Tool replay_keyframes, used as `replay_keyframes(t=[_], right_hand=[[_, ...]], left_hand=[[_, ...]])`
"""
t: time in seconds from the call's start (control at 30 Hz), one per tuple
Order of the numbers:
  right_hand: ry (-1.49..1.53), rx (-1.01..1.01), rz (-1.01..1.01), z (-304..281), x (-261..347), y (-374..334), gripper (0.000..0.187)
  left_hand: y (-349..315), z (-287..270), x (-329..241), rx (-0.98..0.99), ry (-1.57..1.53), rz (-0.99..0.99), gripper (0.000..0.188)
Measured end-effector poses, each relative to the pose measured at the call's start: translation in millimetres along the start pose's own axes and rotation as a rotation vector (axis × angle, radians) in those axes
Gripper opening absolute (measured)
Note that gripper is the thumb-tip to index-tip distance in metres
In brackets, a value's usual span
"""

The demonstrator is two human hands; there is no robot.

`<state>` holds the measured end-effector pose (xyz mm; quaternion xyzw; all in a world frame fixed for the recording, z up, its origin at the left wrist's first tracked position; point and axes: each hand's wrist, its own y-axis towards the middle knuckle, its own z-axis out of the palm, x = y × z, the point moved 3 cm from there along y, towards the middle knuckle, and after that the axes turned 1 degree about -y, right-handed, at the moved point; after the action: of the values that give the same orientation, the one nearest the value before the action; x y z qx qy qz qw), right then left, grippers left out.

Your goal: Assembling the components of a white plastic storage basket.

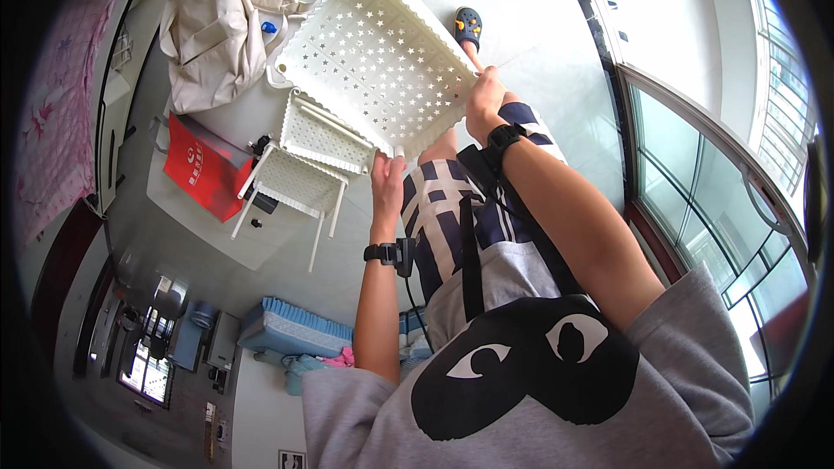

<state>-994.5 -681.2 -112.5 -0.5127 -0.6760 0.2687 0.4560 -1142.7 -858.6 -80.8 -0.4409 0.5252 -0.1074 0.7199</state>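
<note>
A large cream plastic basket [373,61], punched with star-shaped holes, is in front of the person, beside a smaller white rack [300,182] on slim legs. The right hand [486,106] is closed around the basket's right-hand end; the left hand [387,175] has its fingers curled at the near corner. Whether the basket also rests on the pale table [178,206] is unclear. A beige backpack [213,39] and a red bag [204,169] are to the left. The basket looks light for its size: thin, fairly stiff plastic, likely to flex a little and feel smooth. The scalloped rim and corners seem the firmest holds, best taken at opposite ends; the pierced base looks weaker.
</note>
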Motion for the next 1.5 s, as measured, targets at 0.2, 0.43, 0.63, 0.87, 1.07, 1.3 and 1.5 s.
replay_keyframes(t=[0.2, 0.43, 0.63, 0.87, 1.07, 1.3, 1.5], right_hand=[[-0.035, -0.001, 0.035, -0.5, 6.8, 1.0, 0.061], [0.022, 0.108, 0.017, -4.0, -3.8, 19.9, 0.055], [-0.073, 0.296, 0.069, -7.6, 5.2, 1.3, 0.051], [-0.145, 0.351, -0.26, -18.4, 6.7, 19.3, 0.052], [-0.231, 0.212, -0.368, -16.5, 9.8, 8.1, 0.053], [-0.248, 0.109, -0.32, -14.7, 7.9, 19.5, 0.054], [-0.499, 0.114, -0.672, -13.6, 1.7, 27.3, 0.044]], left_hand=[[1.8, 3.4, 1.7, -0.004, 0.036, -0.073, 0.024], [-3.6, 20.2, -19.8, 0.002, -0.036, -0.142, 0.023], [-9.3, 17.9, -24.6, 0.016, -0.114, -0.157, 0.026], [-4.9, 17.9, -11.0, 0.047, -0.139, -0.171, 0.03], [-0.4, -4.0, 14.1, 0.061, -0.025, -0.078, 0.034], [8.2, -1.1, 24.8, 0.067, -0.02, -0.07, 0.032], [6.3, 5.4, 18.8, 0.057, -0.038, -0.117, 0.029]])
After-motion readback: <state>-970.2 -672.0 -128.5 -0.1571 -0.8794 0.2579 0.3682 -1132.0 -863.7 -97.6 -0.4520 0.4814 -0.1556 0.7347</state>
